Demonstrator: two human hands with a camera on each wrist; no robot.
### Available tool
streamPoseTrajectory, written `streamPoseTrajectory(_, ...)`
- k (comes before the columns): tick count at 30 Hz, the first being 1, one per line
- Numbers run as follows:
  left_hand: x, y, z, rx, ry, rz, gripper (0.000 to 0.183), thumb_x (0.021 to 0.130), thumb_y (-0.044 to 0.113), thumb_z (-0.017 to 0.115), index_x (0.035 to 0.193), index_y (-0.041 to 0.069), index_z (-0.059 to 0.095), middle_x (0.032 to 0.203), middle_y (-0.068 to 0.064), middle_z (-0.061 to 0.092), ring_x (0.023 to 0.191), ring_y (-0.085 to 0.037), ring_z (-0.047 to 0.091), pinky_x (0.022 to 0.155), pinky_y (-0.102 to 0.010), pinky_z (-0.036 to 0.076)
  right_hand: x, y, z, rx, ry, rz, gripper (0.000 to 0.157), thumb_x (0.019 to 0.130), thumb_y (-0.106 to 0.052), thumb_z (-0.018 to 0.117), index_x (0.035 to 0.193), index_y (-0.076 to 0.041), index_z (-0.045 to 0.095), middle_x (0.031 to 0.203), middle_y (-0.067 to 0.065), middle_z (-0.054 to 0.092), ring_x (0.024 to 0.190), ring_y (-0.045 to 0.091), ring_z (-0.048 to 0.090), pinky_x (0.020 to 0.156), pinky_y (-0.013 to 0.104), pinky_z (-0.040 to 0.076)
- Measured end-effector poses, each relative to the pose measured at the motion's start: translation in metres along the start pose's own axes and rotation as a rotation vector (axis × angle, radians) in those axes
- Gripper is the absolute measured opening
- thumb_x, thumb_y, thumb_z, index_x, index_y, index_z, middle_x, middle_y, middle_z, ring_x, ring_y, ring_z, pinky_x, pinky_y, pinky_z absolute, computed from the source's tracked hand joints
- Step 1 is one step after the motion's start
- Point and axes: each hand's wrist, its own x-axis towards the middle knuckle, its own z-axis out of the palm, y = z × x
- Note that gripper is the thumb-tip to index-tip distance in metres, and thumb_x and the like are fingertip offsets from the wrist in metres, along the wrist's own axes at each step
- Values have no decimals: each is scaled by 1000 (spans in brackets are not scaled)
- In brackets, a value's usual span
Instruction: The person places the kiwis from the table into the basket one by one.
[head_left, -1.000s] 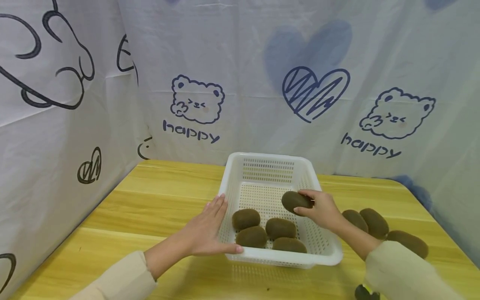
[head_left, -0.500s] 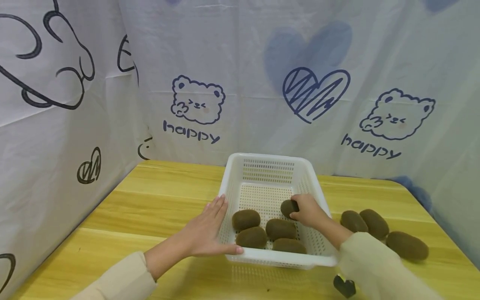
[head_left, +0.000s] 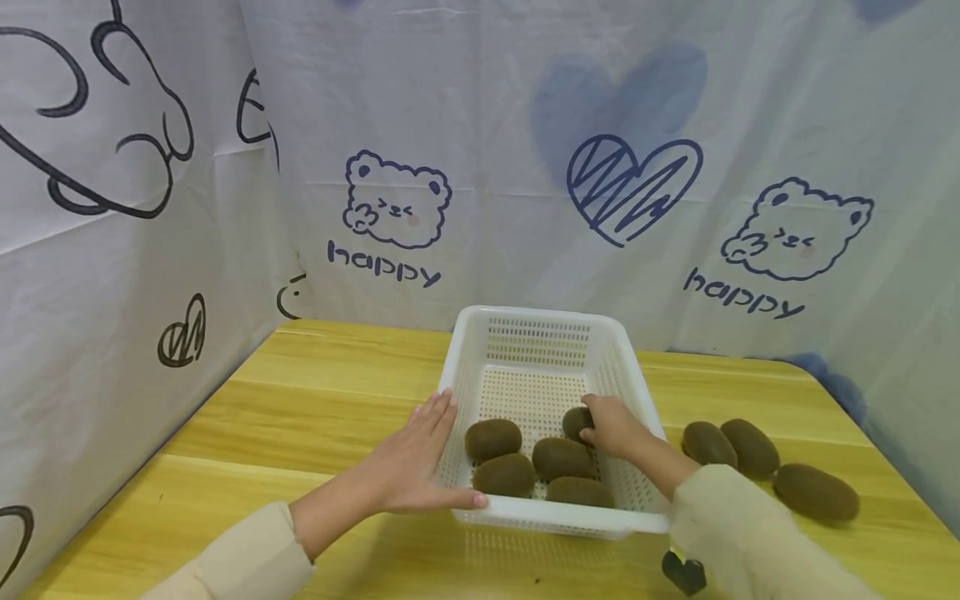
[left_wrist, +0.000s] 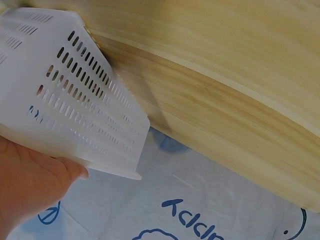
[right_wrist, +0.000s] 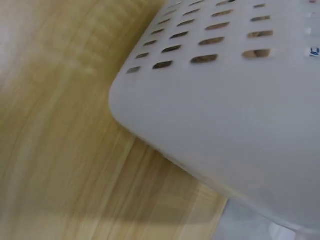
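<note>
A white perforated plastic basket (head_left: 540, 525) stands on the table. Inside its near half lie several brown kiwis (head_left: 492, 440). My right hand (head_left: 617, 427) reaches over the basket's right wall and grips another kiwi (head_left: 576, 423), low down behind the others; the hand covers its right part. With fingers outstretched, my left hand (head_left: 408, 462) rests on the left rim, its thumb along the near rim. In the left wrist view, that hand (left_wrist: 35, 182) touches the basket's rim (left_wrist: 112, 170). Only the basket's outer wall (right_wrist: 210, 115) shows in the right wrist view, not the hand.
On the table (head_left: 247, 417) right of the basket lie three more kiwis (head_left: 816, 492), beyond my right forearm. A dark heart-shaped thing (head_left: 684, 572) shows beside the right sleeve. A printed white cloth (head_left: 510, 250) hangs behind the table and along its left side.
My right hand has lowered the kiwi to the basket's floor, and now keeps its fingers on it. The left hand has stayed in place on the rim.
</note>
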Motion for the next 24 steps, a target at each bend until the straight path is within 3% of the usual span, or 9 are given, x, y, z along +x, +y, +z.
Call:
streamPoseTrajectory(5,0,0,0,1,0,0,116,72,75,53,146,-5,13,154,-22,5,144,-34,6,117,-46,17,-2,0,-7,32,34,-25,46,82,-3,65,119,18,48,116,34,57,107,45,57,92,48,50)
streamPoseTrajectory(15,0,0,0,3,2,5,117,72,77,51,146,-5,14,154,-22,5,144,-34,6,116,-46,18,-15,6,-21,179,301,-137,37,84,-3,64,118,11,57,116,28,60,104,41,59,85,49,52)
streamPoseTrajectory(24,0,0,0,-6,-1,3,116,72,74,54,146,-6,12,154,-22,4,144,-33,5,117,-45,16,-40,11,-29,246,478,-124,37,83,-5,67,117,7,59,116,26,62,103,42,60,86,53,51)
